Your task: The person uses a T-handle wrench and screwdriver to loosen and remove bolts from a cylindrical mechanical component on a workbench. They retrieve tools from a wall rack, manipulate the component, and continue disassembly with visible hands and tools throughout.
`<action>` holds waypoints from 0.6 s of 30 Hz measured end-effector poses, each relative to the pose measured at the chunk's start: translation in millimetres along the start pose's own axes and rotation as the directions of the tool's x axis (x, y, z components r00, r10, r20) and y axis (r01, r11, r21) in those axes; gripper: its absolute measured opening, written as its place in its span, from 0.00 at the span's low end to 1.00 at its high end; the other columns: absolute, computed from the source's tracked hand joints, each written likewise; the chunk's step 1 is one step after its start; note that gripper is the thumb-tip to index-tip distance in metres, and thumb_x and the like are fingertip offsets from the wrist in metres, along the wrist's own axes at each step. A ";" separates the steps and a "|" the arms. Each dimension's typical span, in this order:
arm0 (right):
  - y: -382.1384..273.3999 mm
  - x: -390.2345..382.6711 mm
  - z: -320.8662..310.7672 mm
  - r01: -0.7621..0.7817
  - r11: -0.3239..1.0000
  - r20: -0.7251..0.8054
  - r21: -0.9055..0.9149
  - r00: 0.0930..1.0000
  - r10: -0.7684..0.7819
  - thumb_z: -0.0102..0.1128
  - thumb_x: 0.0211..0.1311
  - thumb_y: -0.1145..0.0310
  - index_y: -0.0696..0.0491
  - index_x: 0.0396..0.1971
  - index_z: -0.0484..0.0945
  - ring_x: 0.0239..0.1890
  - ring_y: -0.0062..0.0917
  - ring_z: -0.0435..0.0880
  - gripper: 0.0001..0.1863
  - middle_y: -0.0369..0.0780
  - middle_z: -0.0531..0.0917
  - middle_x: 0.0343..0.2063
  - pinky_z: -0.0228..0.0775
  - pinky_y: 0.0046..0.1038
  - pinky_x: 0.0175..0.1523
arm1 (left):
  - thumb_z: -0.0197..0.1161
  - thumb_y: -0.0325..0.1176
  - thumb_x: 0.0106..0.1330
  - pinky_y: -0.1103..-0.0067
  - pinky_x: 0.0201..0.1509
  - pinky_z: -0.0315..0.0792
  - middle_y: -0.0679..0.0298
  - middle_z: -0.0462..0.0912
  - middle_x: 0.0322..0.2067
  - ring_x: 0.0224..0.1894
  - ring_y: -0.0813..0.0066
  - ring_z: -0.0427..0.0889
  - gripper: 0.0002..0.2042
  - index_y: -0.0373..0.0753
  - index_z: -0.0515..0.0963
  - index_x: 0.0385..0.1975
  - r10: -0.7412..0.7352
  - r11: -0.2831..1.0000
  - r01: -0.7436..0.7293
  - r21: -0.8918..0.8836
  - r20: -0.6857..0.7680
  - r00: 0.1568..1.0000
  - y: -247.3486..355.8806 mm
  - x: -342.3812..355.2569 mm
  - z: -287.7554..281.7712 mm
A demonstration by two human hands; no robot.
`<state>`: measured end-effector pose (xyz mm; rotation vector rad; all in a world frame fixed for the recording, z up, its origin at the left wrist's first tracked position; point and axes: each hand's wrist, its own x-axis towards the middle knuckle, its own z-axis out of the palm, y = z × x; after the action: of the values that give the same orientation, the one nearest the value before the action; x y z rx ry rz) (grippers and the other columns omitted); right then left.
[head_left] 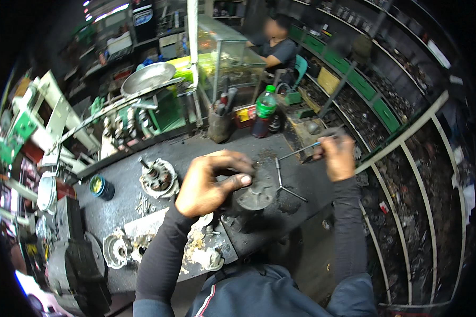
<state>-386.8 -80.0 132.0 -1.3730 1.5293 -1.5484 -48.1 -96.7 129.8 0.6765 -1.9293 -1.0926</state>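
My left hand (211,185) is curled over the top of a dark cylindrical metal housing (254,195), its fingers gripping near the flat cover. My right hand (337,156), to the right above the bench, is closed on a slim metal tool (301,150) with a short blue section, pointing leftward. A T-handle wrench (285,190) lies on the bench right of the housing. Left of my left hand stands a round casing with a shaft (157,177). Loose small metal pieces (142,206) and more castings (119,248) lie nearer the bench's left front.
A blue can (101,187), a dark container of tools (218,127) and a green-capped bottle (265,113) stand around the bench (232,148). Metal racks (404,174) flank it right; machinery (66,248) left. Another person (275,53) sits at the back beside a glass case (222,53).
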 end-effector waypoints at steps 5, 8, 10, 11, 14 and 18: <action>181.5 8.6 53.2 -0.405 0.881 -0.027 0.246 0.905 0.424 0.63 0.66 0.76 0.58 0.34 0.75 0.18 0.25 0.80 0.05 0.39 0.80 0.21 0.77 0.32 0.22 | 0.86 0.29 0.47 0.77 0.49 0.78 0.62 0.86 0.37 0.41 0.76 0.84 0.19 0.35 0.80 0.32 -0.213 0.976 0.203 -0.073 -0.177 0.961 11.4 7.2 22.7; 244.7 10.9 99.6 -0.560 0.811 0.063 0.173 0.828 0.558 0.63 0.67 0.77 0.62 0.36 0.76 0.19 0.26 0.81 0.05 0.41 0.81 0.24 0.78 0.31 0.21 | 0.79 0.29 0.55 0.72 0.63 0.73 0.55 0.83 0.50 0.55 0.69 0.80 0.22 0.33 0.80 0.49 -0.310 0.925 0.295 -0.240 -0.027 0.950 24.9 5.6 16.8; 269.5 11.8 128.1 -0.597 0.782 0.076 0.179 0.801 0.594 0.64 0.65 0.78 0.62 0.34 0.77 0.20 0.25 0.82 0.04 0.41 0.81 0.24 0.79 0.30 0.21 | 0.71 0.30 0.64 0.68 0.67 0.71 0.52 0.84 0.53 0.60 0.63 0.80 0.17 0.34 0.84 0.52 -0.164 0.986 0.165 -0.009 0.068 0.984 27.4 4.8 9.0; 277.2 11.1 138.3 -0.619 0.768 0.110 0.161 0.785 0.610 0.64 0.65 0.78 0.62 0.34 0.78 0.20 0.25 0.82 0.04 0.41 0.81 0.24 0.79 0.29 0.21 | 0.75 0.32 0.60 0.68 0.64 0.73 0.51 0.85 0.51 0.57 0.61 0.82 0.14 0.33 0.87 0.44 -0.256 0.967 0.256 0.012 0.039 0.966 28.0 1.8 8.2; 286.2 7.2 157.5 -0.524 0.849 0.235 -0.073 0.818 0.525 0.68 0.63 0.75 0.61 0.37 0.80 0.23 0.29 0.85 0.07 0.44 0.85 0.27 0.80 0.32 0.27 | 0.84 0.29 0.48 0.69 0.56 0.78 0.52 0.88 0.41 0.47 0.63 0.86 0.15 0.31 0.86 0.32 -0.280 0.957 0.262 -0.127 -0.161 0.946 18.7 1.4 17.5; 277.1 3.0 147.3 -0.021 0.803 0.325 -0.595 0.908 0.265 0.72 0.57 0.67 0.57 0.47 0.83 0.49 0.46 0.86 0.19 0.51 0.86 0.46 0.78 0.41 0.57 | 0.88 0.28 0.41 0.70 0.54 0.77 0.55 0.84 0.37 0.46 0.65 0.84 0.23 0.38 0.72 0.24 -0.261 0.963 0.212 -0.168 -0.360 0.896 16.2 4.4 40.7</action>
<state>-325.7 -190.7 -155.2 -1.7104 1.8616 -0.6446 -85.7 -74.1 133.1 0.9943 -1.4610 -1.1224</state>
